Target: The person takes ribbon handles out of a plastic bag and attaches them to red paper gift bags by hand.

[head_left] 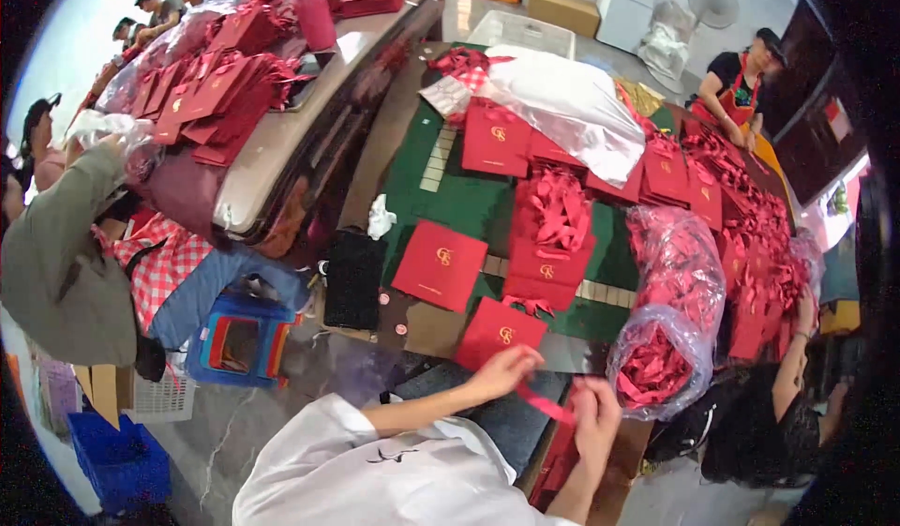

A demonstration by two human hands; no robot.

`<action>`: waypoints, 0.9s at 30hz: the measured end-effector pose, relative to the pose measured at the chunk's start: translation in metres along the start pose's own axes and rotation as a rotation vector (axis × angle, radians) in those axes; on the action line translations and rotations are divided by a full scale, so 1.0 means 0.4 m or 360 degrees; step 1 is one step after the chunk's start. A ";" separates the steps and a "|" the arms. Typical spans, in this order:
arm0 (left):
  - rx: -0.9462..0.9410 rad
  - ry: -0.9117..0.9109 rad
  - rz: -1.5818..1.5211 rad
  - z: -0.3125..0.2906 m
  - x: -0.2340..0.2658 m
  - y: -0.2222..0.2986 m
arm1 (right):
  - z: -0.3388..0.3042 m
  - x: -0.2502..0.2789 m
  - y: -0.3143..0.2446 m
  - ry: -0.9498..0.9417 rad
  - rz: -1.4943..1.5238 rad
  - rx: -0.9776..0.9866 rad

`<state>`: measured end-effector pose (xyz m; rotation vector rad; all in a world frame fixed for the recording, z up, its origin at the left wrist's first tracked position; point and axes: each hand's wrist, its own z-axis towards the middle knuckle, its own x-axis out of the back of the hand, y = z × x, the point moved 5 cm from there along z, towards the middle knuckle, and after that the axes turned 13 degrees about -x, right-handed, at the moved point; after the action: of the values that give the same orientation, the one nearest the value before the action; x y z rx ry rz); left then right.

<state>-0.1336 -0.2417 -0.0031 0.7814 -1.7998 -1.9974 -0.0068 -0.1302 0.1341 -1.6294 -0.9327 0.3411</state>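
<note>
A red ribbon (546, 404) stretches between my two hands, close to the table's near edge. My left hand (504, 373) pinches one end of it, just over the lower edge of a red paper gift bag (500, 331) with a gold emblem. Farther along the ribbon, my right hand (597, 415) is closed on it, lower and to the right. A heap of loose red ribbons (561, 212) lies on more red bags (547, 268) beyond my hands. To the left, another flat red bag (439, 265) rests on the green mat (412, 170).
A clear plastic sack of red ribbons (653, 362) stands right of my hands. White plastic sheeting (562, 104) covers part of the far table. A black flat item (353, 280) sits at the left edge. Co-workers handle red bags at both sides; blue stools (230, 353) stand left.
</note>
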 end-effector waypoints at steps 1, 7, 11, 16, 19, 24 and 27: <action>-0.0120 0.0126 0.0318 -0.003 0.050 0.030 | 0.041 -0.024 0.016 0.0017 -0.0112 0.0052; -0.0193 0.0380 0.0801 -0.019 0.243 0.101 | 0.211 -0.172 0.040 0.0135 -0.0407 0.0560; -0.0411 0.0515 0.1188 -0.021 0.332 0.168 | 0.262 -0.244 0.094 0.0139 -0.0598 0.0634; -0.0585 0.0949 0.1444 -0.008 0.517 0.302 | 0.224 -0.251 0.133 0.0373 -0.0612 0.0730; -0.0629 0.1128 0.2069 0.037 0.659 0.315 | 0.173 -0.220 0.156 0.0481 -0.0541 0.0661; 0.0008 0.1157 0.2462 0.117 0.801 0.206 | 0.067 -0.222 0.143 0.0494 -0.0554 0.0815; 0.0165 0.1085 0.2416 0.129 0.856 0.146 | 0.023 -0.221 0.090 0.0351 -0.0539 0.0723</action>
<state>-0.4418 -0.4099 -0.0018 -0.0465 -1.2857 -0.5332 -0.0555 -0.1884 0.0755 -1.0494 -0.8685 0.1214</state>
